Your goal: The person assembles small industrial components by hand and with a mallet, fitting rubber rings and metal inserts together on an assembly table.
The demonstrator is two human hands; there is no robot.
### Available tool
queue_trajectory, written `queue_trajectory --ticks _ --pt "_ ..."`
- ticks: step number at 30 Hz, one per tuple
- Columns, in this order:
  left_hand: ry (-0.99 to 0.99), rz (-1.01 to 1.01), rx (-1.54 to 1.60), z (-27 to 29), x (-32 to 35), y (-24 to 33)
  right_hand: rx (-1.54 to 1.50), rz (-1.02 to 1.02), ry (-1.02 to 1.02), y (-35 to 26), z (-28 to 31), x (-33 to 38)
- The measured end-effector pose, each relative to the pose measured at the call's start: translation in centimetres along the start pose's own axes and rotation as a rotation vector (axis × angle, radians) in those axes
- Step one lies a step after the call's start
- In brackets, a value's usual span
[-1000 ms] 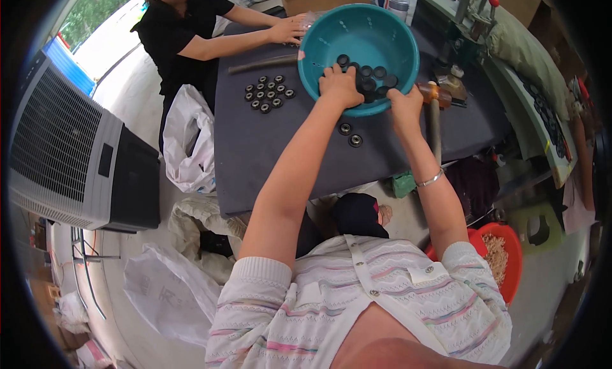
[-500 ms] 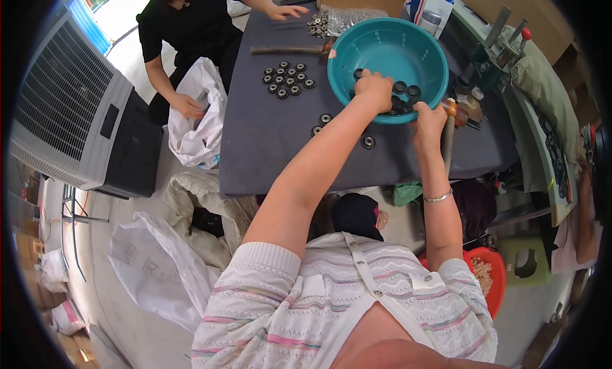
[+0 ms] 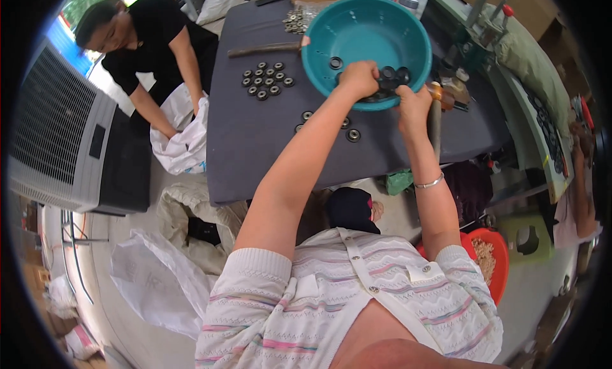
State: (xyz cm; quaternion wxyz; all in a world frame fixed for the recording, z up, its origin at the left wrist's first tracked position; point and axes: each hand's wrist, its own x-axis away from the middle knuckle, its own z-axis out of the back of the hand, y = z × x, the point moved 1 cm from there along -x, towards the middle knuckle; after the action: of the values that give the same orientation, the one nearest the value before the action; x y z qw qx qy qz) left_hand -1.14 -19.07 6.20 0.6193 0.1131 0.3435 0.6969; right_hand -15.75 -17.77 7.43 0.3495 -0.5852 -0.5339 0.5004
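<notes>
A teal plastic basin (image 3: 366, 26) stands on the table, tilted slightly toward me. Black round ring-like parts (image 3: 394, 74) lie heaped along its near inner wall, and one single black ring (image 3: 335, 63) rests farther left. My left hand (image 3: 360, 80) reaches over the near rim with curled fingers; whatever they hold is hidden behind the hand. At the near right rim my right hand (image 3: 413, 104) grips the basin, thumb up on the edge. Just in front of the basin lie a few metal-centred black wheels (image 3: 353, 135), partly covered by my left forearm.
More wheels (image 3: 262, 82) sit grouped on the grey table (image 3: 248, 146). Two hammers, one with a long handle (image 3: 264, 50), flank the basin. A green metal press (image 3: 478, 40) stands at right. Across the left side, a co-worker (image 3: 162, 44) bends over a white bag (image 3: 182, 142).
The whole view has shifted a little. My left hand is closer to the basin's near rim, and black parts are bunched rightward. The co-worker's hand has left the table for the white bag.
</notes>
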Motion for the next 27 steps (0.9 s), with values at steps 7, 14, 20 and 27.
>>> queue_trajectory --ticks 7,14,20,27 --pt "-0.265 0.063 0.306 0.3 0.0 0.3 -0.033 -0.013 0.030 0.3 -0.2 -0.1" --pt "-0.229 0.035 0.086 0.6 0.2 2.2 -0.021 0.007 0.031 0.4 -0.6 -0.3" --pt "-0.199 0.140 0.329 0.5 -0.6 0.5 -0.075 0.035 0.025 0.2 -1.6 -0.1" --pt "-0.264 0.130 0.501 0.4 -0.7 1.1 -0.087 0.020 0.023 0.9 -1.1 -0.8"
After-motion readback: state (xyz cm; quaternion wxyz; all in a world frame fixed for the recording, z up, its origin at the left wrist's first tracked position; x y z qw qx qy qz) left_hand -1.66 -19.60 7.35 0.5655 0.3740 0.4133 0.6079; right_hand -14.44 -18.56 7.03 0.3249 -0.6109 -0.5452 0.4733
